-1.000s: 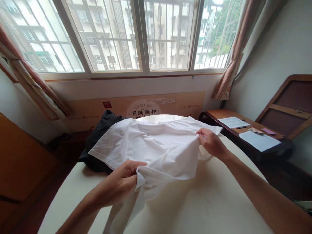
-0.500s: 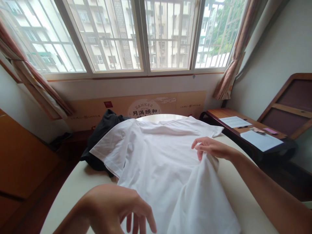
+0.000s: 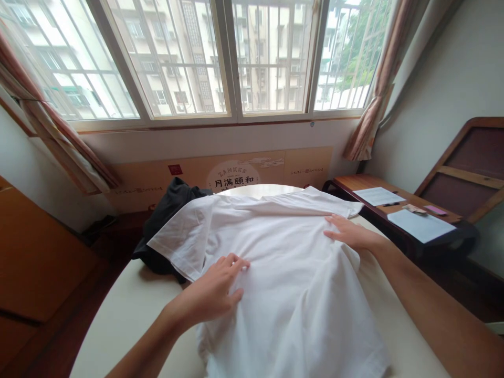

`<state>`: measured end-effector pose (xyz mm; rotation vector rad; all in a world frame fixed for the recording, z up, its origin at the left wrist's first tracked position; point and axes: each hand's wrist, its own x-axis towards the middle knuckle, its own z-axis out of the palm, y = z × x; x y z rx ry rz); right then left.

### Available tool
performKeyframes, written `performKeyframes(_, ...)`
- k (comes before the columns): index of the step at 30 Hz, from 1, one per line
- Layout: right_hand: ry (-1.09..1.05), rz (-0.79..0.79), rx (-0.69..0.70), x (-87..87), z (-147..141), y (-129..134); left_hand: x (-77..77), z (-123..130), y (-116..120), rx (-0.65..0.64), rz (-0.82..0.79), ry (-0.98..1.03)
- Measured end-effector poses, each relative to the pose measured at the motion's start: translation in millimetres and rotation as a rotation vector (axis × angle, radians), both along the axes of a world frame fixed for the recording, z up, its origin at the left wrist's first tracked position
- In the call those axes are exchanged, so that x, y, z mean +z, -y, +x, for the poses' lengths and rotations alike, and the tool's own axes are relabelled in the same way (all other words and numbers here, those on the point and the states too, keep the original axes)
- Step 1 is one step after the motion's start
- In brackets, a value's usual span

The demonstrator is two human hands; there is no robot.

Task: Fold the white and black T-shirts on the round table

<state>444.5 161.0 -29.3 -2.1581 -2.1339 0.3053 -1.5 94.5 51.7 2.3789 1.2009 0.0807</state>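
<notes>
A white T-shirt (image 3: pixel 271 273) lies spread over a round, pale table (image 3: pixel 129 315), its sleeves pointing toward the window side. Wrinkles run across its middle, and a raised fold stands along its right part. My left hand (image 3: pixel 218 286) rests on the left part of the shirt, fingers apart and slightly bent. On the shirt's right side, below the right sleeve, my right hand (image 3: pixel 348 233) lies with its fingers stretched out on the cloth. Beyond the left sleeve, a dark cloth heap (image 3: pixel 165 220) sits at the table's edge, partly covered by that sleeve.
To the right stands a low wooden table (image 3: pixel 346 184) with papers (image 3: pixel 421 226) and a small pink item (image 3: pixel 435 210). A printed cardboard panel (image 3: pixel 189 178) leans below the barred window. An orange-brown cabinet (image 3: pixel 35 257) is at the left.
My left hand has moved forward from the near edge onto the shirt's left side. My right hand has shifted slightly right and flattened onto the cloth, with the lifted fold lower now.
</notes>
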Motion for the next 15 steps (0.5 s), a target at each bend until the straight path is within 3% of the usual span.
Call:
performKeyframes(3, 0.035, -0.004, -0.041, 4.4, -7.7, -2.0, 9.5, -6.1, 5.1, 0.063, -0.024, -0.174)
performKeyframes(8, 0.078, -0.032, 0.071, 36.7, -28.7, 11.2, 44.2, -3.6, 0.1, 0.111, -0.043, -0.451)
performKeyframes(12, 0.086, -0.033, 0.082, 51.3, -41.2, 24.1, 57.5, 23.7, -48.3, 0.089, 0.134, -0.324)
performKeyframes(15, -0.017, -0.009, 0.157, 45.6, -48.4, 24.3, 48.0, 60.3, -103.9, 0.079, 0.288, -0.185)
